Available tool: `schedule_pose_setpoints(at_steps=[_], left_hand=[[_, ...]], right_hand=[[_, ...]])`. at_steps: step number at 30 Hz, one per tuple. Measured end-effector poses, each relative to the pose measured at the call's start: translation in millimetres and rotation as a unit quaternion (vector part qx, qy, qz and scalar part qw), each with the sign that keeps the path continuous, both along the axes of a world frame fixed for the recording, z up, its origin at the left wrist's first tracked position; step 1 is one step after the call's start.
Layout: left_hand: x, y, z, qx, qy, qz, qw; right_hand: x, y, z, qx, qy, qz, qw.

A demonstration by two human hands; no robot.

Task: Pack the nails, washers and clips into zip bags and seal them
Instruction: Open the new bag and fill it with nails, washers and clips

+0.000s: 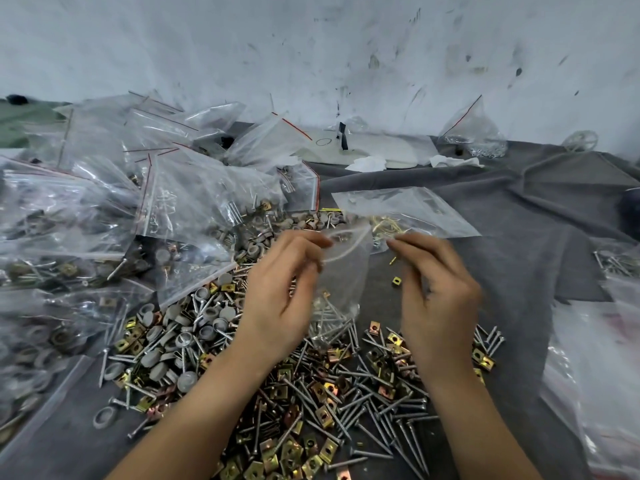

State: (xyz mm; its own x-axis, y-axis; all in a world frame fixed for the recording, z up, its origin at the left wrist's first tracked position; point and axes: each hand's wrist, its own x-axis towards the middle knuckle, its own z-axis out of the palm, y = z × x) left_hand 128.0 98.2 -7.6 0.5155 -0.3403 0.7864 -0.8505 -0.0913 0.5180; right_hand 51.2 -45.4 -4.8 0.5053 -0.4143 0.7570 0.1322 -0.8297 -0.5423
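Fingers (317, 241) of the left hand (284, 289) are curled and pinch the top edge of a small clear zip bag (343, 271), thumb against forefinger. The bag hangs down between both hands with its mouth partly open, and a bunch of nails (329, 320) lies in its bottom corner. The right hand (440, 299) is raised at the same height, just beside the bag's mouth. Its fingers (398, 244) are bent with the thumb close to the forefinger, but the picture is blurred there, so I cannot tell if they grip the bag's edge or only come near to it.

Under the hands, the counter is covered by a grey cloth (502, 237). On it spreads a heap of loose nails (374, 410), square yellow clips (287, 452) and round grey washers (187, 327), all mixed. Behind the hands lies a second clear bag (408, 206) with thin yellow pieces inside. At the left, many filled bags (86, 209) with red strips are piled up.
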Motion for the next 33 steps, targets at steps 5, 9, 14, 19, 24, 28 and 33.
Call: schedule_pose_setpoints(at_steps=[5, 9, 14, 19, 24, 28, 33], left_hand=[[-5.0, 0.5, -3.2, 0.091, -0.023, -0.035, 0.995], [-3.7, -0.2, -6.2, 0.110, -0.035, -0.042, 0.992], [-6.3, 0.1, -6.7, 0.082, -0.038, -0.038, 0.995], [-5.4, -1.6, -2.9, 0.005, -0.018, 0.030, 0.999], [-1.0, -0.4, -1.9, -0.080, -0.003, 0.116, 0.990], [-0.7, 0.3, -1.9, -0.121, 0.005, 0.107, 0.987], [0.7, 0.5, -3.7, -0.140, 0.005, 0.089, 0.986]], right_hand=[[-7.0, 7.5, 5.6, -0.056, -0.126, 0.027, 0.990], [-9.5, 10.2, 7.0, -0.058, -0.157, 0.026, 0.986], [-5.7, 13.7, 6.9, -0.136, -0.068, 0.071, 0.986], [-6.0, 11.2, 10.3, -0.046, -0.079, 0.020, 0.996], [2.2, 2.2, -2.8, -0.023, 0.258, 0.003, 0.966], [7.5, 3.0, -12.7, -0.039, 0.500, 0.042, 0.864], [8.3, 5.5, -10.9, -0.042, 0.511, 0.053, 0.857]])
